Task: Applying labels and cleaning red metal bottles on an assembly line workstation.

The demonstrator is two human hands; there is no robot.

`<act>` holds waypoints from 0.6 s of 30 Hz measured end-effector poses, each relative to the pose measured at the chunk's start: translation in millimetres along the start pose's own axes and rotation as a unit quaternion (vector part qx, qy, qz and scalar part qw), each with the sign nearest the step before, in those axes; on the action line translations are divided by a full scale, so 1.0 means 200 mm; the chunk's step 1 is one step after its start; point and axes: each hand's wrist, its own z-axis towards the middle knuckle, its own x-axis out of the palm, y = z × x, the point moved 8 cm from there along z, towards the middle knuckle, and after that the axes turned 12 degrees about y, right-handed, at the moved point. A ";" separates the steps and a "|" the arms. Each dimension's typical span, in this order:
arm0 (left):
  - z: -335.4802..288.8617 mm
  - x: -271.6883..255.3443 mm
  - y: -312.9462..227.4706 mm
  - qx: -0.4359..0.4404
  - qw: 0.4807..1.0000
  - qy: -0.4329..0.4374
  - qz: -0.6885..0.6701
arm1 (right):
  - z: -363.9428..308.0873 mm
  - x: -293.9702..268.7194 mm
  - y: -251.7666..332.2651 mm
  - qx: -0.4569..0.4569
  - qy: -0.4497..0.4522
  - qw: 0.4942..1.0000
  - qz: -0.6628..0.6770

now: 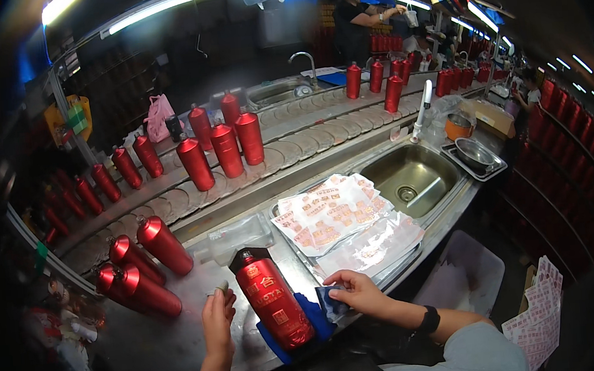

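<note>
A red bottle [275, 300] with gold print lies tilted on a blue cloth [311, 311] at the steel counter's front edge, its dark cap end pointing away from me. Just left of it is my left hand [218, 322], fingers loosely bent and apart, with something pale on one fingertip; it does not touch the bottle. My right hand [358, 293], right of the bottle, pinches a small dark blue piece [331, 303] whose kind I cannot make out. Beyond that hand, white sheets [327, 207] of red-printed labels lie stacked on a tray, with glossy sheets [372, 247] nearer me.
Several plain red bottles [165, 245] stand at the counter's left. Others ride a plated conveyor [294, 144] behind it. A sink [412, 180] with a white faucet [422, 111] is to the right, beside a metal bowl [474, 152]. Racks of red bottles [567, 157] stand far right.
</note>
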 end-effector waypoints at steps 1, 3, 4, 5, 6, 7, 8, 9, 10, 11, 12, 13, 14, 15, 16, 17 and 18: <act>0.06 -0.02 0.00 0.003 1.000 -0.006 -0.002 | 0.00 -0.03 0.02 -0.001 0.007 1.000 -0.002; 0.16 0.02 0.11 -0.118 0.989 0.080 -0.041 | -0.05 -0.01 -0.07 0.113 0.068 0.988 0.078; 0.18 0.05 0.10 -0.127 0.988 0.075 -0.037 | -0.04 0.00 -0.09 0.081 0.087 0.992 0.051; 0.22 0.05 0.09 -0.128 0.989 0.072 -0.035 | -0.05 0.04 -0.05 0.081 0.089 0.991 0.054; 0.25 0.04 0.10 -0.138 0.988 0.068 -0.017 | -0.08 0.12 0.09 0.027 0.098 0.982 -0.157; 0.29 0.03 0.10 -0.149 0.987 0.063 0.000 | -0.09 0.21 0.20 -0.029 0.102 0.927 -0.360; 0.34 0.04 0.11 -0.158 0.983 0.092 -0.025 | -0.11 0.31 0.25 -0.108 0.111 0.900 -0.407; 0.38 0.06 0.11 -0.167 0.977 0.121 -0.051 | -0.10 0.38 0.24 -0.102 0.113 0.901 -0.406; 0.41 0.15 0.09 -0.199 0.962 0.183 -0.039 | -0.08 0.43 0.22 -0.079 0.087 0.887 -0.447; 0.45 0.18 0.10 -0.199 0.962 0.179 -0.050 | -0.07 0.45 0.20 -0.060 0.069 0.868 -0.488; 0.49 0.21 0.12 -0.189 0.960 0.189 -0.078 | -0.07 0.47 0.18 -0.060 0.080 0.865 -0.492; 0.50 0.23 0.13 -0.178 0.958 0.200 -0.107 | -0.07 0.48 0.17 -0.080 0.053 0.864 -0.494; 0.47 0.30 0.09 -0.189 0.946 0.205 -0.165 | -0.06 0.46 0.18 -0.100 0.022 0.863 -0.494; 0.43 0.29 0.08 -0.187 0.946 0.202 -0.172 | -0.08 0.47 0.19 -0.100 0.029 0.861 -0.497; 0.39 0.29 0.07 -0.194 0.941 0.216 -0.176 | -0.11 0.47 0.22 -0.103 0.033 0.859 -0.501; 0.36 0.32 0.07 -0.200 0.934 0.235 -0.179 | -0.14 0.46 0.26 -0.106 0.032 0.855 -0.506; 0.29 0.34 0.05 -0.209 0.925 0.248 -0.198 | -0.18 0.45 0.29 -0.103 0.035 0.855 -0.508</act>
